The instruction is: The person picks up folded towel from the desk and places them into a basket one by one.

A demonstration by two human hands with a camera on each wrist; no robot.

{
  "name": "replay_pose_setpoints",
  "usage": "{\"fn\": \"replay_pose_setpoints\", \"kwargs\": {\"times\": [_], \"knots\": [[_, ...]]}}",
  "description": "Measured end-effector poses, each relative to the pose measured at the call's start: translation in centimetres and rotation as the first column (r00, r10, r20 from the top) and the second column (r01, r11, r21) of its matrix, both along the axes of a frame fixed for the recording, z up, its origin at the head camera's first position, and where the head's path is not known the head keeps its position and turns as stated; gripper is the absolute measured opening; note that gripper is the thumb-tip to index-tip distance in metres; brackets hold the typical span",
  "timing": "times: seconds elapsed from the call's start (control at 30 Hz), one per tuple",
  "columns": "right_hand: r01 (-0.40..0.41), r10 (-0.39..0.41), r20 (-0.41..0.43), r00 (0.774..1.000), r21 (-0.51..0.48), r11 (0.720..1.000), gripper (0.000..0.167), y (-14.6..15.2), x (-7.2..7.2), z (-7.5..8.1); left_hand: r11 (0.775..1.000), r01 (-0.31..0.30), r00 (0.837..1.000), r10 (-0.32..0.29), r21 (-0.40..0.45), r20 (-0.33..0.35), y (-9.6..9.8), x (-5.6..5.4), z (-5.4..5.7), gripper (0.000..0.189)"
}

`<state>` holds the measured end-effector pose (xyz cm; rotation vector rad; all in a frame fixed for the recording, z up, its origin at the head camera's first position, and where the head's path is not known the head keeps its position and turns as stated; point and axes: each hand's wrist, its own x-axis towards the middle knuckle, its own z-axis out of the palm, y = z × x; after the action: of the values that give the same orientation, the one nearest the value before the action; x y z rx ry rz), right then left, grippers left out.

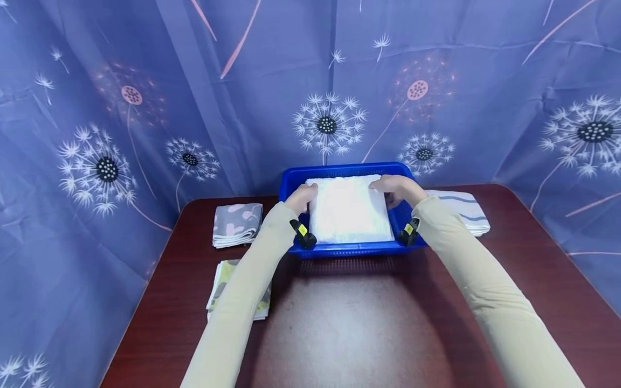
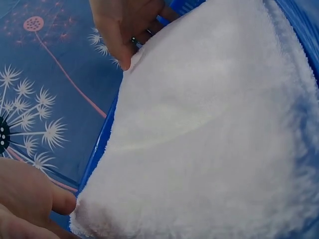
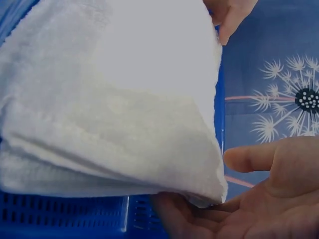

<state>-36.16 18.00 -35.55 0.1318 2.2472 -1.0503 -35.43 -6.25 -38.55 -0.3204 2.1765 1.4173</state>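
A folded white towel (image 1: 350, 210) lies in a blue plastic basket (image 1: 359, 249) at the back of the table. Its layered edge shows in the right wrist view, where the towel (image 3: 114, 114) sits over the basket's slotted wall. My left hand (image 1: 301, 198) grips the towel's far left corner, thumb on top; the left wrist view shows this thumb against the fluffy edge. At the far right corner, my right hand (image 1: 399, 188) holds the towel, with fingers (image 3: 184, 219) tucked beneath it. Fingertips under the cloth are hidden in both wrist views.
Left of the basket lies a folded grey towel (image 1: 236, 223) with pink shapes. Nearer is a yellow-green patterned towel (image 1: 220, 283), partly covered by my left sleeve. A white striped towel (image 1: 466, 211) lies right of the basket. A blue dandelion-print curtain (image 1: 252, 124) hangs behind the table.
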Motion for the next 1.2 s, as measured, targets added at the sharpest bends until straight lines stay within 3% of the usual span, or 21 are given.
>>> {"fn": "replay_pose_setpoints", "kwargs": {"times": [0.13,0.3,0.53,0.6,0.73,0.83,0.87,1.03,1.1,1.2], "knots": [[0.001,0.0,0.032,0.999,-0.019,1.0,0.071,0.0,0.0,0.1,1.0,-0.012,1.0,0.013,0.011,-0.008,0.3,-0.1,0.1,0.059],[-0.057,0.056,0.046,0.997,0.03,0.998,0.072,-0.2,0.0,0.1,0.999,-0.035,0.999,0.035,-0.029,0.003,0.7,-0.6,-0.3,0.058],[-0.11,0.106,0.056,0.993,0.084,0.99,0.072,-0.1,-0.1,0.1,1.0,0.004,1.0,-0.003,-0.01,0.026,0.5,-1.3,-1.2,0.062],[-0.124,0.119,0.051,0.992,0.115,0.986,0.072,0.0,-0.1,0.0,1.0,-0.016,0.999,0.016,0.008,0.029,0.5,-0.7,-0.9,0.061],[-0.143,0.138,0.044,0.989,0.149,0.978,0.072,0.0,0.0,0.1,0.999,-0.009,1.0,0.009,-0.031,0.015,0.0,-5.6,-6.0,0.067],[-0.155,0.15,0.042,0.988,0.16,0.975,0.072,0.0,0.1,0.2,0.999,0.021,1.0,-0.021,-0.048,0.009,-0.5,-7.7,-8.0,0.067],[-0.158,0.154,0.04,0.987,0.163,0.974,0.071,0.0,0.1,0.2,0.998,0.036,0.999,-0.035,-0.042,0.005,-0.5,-6.7,-7.0,0.066],[-0.163,0.16,0.029,0.987,0.17,0.972,0.068,0.2,0.4,0.6,0.998,0.068,0.997,-0.068,-0.017,-0.021,-0.1,1.1,1.0,0.058],[-0.164,0.162,0.028,0.986,0.165,0.972,0.067,0.3,0.5,0.7,0.998,0.067,0.998,-0.067,-0.018,-0.013,0.0,2.9,3.1,0.058],[-0.166,0.163,0.033,0.986,0.151,0.975,0.064,0.5,0.8,0.7,0.998,0.05,0.999,-0.049,-0.042,0.006,-0.1,3.2,3.6,0.057]]}}
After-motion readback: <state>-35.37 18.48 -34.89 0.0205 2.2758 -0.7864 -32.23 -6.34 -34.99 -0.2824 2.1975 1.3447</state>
